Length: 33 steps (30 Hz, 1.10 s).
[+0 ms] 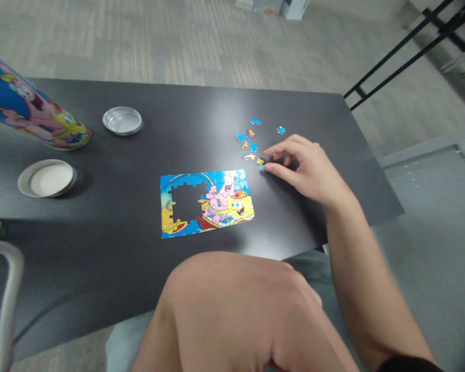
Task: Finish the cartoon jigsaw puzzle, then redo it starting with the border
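Note:
My right hand [308, 168] reaches over the table from the right, thumb and forefinger parted. Just beside their tips lies a small yellow-and-blue jigsaw piece [260, 161]. More loose pieces [252, 148] are scattered beyond it, mostly blue, some with yellow or brown. Left of the hand is a partly joined cartoon jigsaw puzzle [238, 206], flat on the table, with a gap in its left half where the dark tabletop shows. My left hand [232, 305] looms large and close to the camera at the bottom, knuckles up; its fingers are mostly hidden.
A tall cartoon-printed tube [42, 111] stands at the left of the dark table [189, 129]. Near it are a silver metal lid [123, 120] and a shallow round cap [50, 178] with a white inside. A pale curved bar [10, 289] rises at the lower left.

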Each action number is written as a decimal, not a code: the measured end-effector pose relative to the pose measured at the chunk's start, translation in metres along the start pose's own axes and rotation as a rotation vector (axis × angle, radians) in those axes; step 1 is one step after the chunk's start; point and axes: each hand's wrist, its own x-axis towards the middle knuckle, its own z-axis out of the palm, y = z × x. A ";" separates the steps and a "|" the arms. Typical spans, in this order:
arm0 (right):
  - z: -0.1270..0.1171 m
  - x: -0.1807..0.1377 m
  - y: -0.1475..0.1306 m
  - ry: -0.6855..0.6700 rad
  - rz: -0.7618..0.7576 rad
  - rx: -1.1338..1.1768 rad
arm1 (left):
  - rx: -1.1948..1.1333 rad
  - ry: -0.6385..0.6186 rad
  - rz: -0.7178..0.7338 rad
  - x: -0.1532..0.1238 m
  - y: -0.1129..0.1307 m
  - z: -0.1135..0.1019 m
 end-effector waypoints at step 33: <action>0.040 0.044 -0.023 0.116 0.173 -0.176 | -0.432 0.023 -0.213 0.009 0.007 -0.009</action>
